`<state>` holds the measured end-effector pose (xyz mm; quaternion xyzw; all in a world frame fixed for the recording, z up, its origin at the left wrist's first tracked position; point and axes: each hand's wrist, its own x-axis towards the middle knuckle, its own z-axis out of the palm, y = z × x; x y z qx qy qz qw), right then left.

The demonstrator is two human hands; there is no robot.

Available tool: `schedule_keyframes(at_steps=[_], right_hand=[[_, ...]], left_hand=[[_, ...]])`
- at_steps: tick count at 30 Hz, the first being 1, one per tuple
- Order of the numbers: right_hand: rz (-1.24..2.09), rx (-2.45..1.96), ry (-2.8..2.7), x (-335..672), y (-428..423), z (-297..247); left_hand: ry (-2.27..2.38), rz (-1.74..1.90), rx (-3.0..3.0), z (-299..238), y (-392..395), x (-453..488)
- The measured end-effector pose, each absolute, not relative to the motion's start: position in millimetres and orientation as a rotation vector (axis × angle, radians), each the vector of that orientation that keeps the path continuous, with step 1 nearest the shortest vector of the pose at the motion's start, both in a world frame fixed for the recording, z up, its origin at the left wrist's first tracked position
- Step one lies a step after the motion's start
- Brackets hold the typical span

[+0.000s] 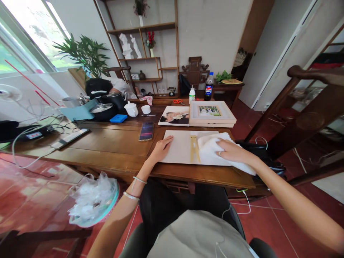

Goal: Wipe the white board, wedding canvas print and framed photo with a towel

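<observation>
A flat white board (178, 148) lies on the wooden table near its front edge. Two yellowish strips (194, 148) run down its middle. My left hand (162, 148) rests flat on the board's left side, fingers stretched out and holding nothing. On the right part of the board my right hand (228, 150) grips a white cloth (211, 145) and presses it down just beside the strips. The cloth covers the board's right end and hangs past the front edge. My right fingertips are partly hidden in its folds.
Behind the board lie a photo panel (174, 116) and a framed picture on a box (212, 111). A phone (146, 131) is to the left. Farther back stand a cola bottle (209, 87), a white teapot (131, 109) and scissors (178, 101). A bag-filled basket (94, 200) is on the floor.
</observation>
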<state>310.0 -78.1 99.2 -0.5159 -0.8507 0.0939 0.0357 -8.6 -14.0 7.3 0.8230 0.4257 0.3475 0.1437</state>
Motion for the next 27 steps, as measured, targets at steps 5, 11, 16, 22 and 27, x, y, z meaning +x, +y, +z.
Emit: schedule_keyframes(at_steps=[5,11,16,22,27], right_hand=[[0.133,-1.559,-2.556,304,-18,82],[0.183,-1.452,-2.628,301,-20,75],[0.41,-1.474,-2.719,303,-94,99],[0.621,-1.586,-2.724,314,-134,116],[0.454,-1.578,-2.546,313,-68,97]], left_hand=[[1.233,0.985,2.391,8,-14,-10],[1.244,0.969,2.403,8,-14,-10],[1.231,0.98,2.392,7,-14,-9],[1.23,0.99,2.389,6,-14,-9],[1.226,0.976,2.399,8,-14,-9]])
